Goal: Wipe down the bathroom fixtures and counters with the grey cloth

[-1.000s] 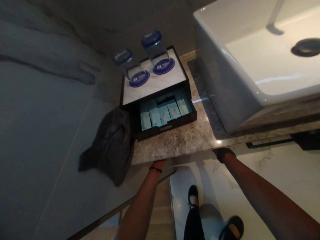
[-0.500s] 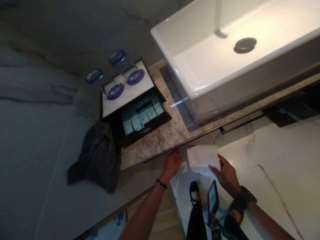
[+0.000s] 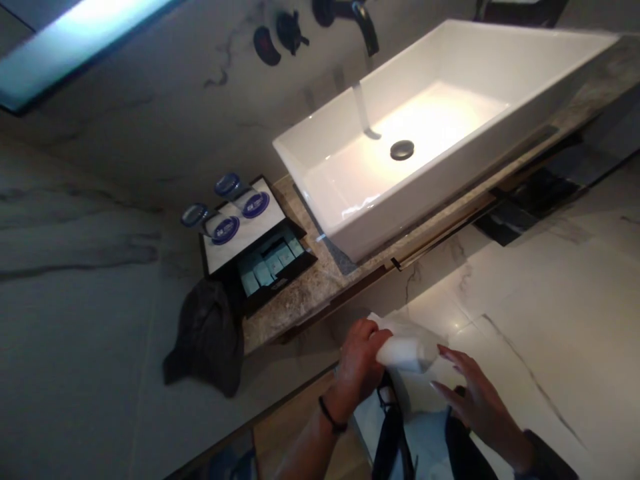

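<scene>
Grey cloth: a dark grey crumpled cloth hangs over the left end of the counter, touching the black box beside it.
Counter: a speckled beige stone counter runs from near left to far right under the basin.
Box: a black rectangular amenity box stands on the left part of the counter, its drawer pulled out toward the near side with pale blue sachets in rows inside.
Glasses: two clear upturned glasses with blue paper caps stand on the white top of the box, each on a round blue coaster.
Left hand: the left hand, a thin black band at its wrist, is clenched around the left end of a white rolled towel, below the counter's near edge.
Towel: it lies roughly level between the two hands, in the air over the pale marble floor, near the person's body.
Right hand: the right hand is released, fingers spread, just right of the roll; whether it touches the towel I cannot tell.
Basin: a white rectangular ceramic basin sits on the counter to the right of the box, with a dark round drain.
Tap: a dark wall-mounted tap juts over the basin's far edge.
</scene>
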`<state>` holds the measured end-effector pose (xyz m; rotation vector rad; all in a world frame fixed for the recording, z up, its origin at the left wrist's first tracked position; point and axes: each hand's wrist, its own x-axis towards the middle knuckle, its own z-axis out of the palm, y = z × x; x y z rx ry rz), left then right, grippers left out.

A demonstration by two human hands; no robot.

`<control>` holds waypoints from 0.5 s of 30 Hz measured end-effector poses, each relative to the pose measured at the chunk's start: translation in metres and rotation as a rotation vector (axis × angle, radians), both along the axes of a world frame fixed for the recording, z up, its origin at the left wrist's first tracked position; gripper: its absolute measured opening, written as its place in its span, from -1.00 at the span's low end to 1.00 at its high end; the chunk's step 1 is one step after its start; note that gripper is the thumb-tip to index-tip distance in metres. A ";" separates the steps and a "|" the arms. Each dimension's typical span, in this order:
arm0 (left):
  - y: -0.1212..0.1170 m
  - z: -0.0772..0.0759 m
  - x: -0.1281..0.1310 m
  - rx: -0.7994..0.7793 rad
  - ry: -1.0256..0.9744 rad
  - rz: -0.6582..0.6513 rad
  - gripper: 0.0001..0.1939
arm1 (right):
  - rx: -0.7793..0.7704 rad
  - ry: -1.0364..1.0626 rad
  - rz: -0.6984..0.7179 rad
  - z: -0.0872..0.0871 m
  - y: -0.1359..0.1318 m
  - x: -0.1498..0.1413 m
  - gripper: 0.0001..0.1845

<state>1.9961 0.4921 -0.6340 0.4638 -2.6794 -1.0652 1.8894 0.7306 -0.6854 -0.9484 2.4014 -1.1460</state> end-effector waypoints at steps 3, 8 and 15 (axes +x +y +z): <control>-0.001 0.030 0.020 -0.126 0.231 0.030 -0.82 | -0.011 -0.200 -0.131 0.031 0.006 0.000 -0.49; -0.003 0.064 0.046 -0.284 0.440 0.041 -0.71 | -0.120 -0.535 0.052 0.092 -0.026 0.016 -0.38; 0.010 0.080 0.053 -0.544 0.468 0.014 -0.59 | -0.296 -0.862 -0.144 0.146 -0.092 0.075 -0.15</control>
